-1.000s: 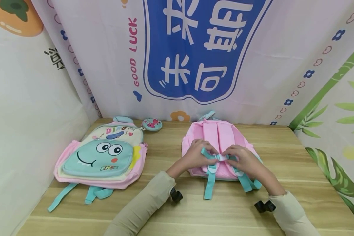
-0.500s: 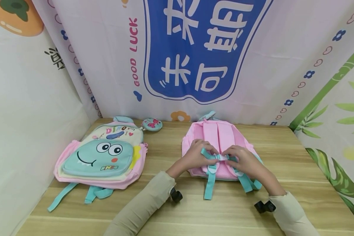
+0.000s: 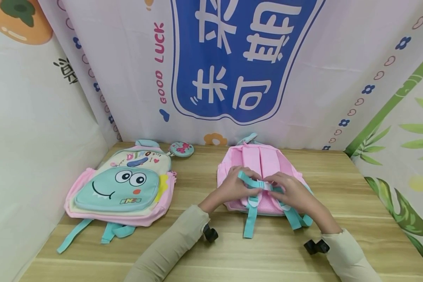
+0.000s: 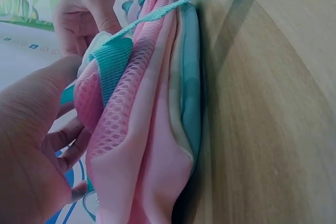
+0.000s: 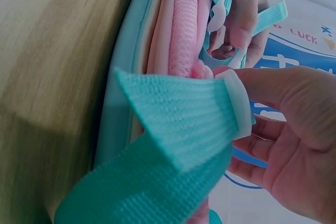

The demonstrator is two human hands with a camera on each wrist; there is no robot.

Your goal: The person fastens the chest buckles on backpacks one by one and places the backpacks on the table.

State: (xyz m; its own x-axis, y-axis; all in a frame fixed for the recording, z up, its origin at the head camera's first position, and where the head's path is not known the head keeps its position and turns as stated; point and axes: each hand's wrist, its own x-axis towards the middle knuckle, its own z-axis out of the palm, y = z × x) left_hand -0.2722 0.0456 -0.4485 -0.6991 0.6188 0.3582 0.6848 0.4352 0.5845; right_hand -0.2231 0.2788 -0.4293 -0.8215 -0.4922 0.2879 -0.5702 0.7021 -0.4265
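Note:
A pink backpack (image 3: 285, 158) lies on the table with its shoulder straps (image 3: 251, 156) facing up. A white chest-strap buckle (image 3: 267, 186) joins the teal webbing across the two straps. My left hand (image 3: 237, 184) pinches the buckle's left side, where a loose teal strap end (image 3: 246, 178) sticks up. From the other side my right hand (image 3: 291, 190) pinches the buckle's right side between thumb and fingers. In the right wrist view, a wide teal strap (image 5: 178, 108) and a white slider (image 5: 239, 103) stand in front of the right fingers, partly hiding them.
Left of the hands lies a second backpack (image 3: 120, 190) with a teal dinosaur face, its straps trailing towards the front. A round teal tag (image 3: 181, 149) hangs at its top. The wooden table (image 3: 261, 258) ends against a printed curtain (image 3: 127, 78) at the back.
Both hands stay nearly in place. The buckle has tilted and shifted slightly up and right, and the loose teal end beside the left hand has risen and shows more.

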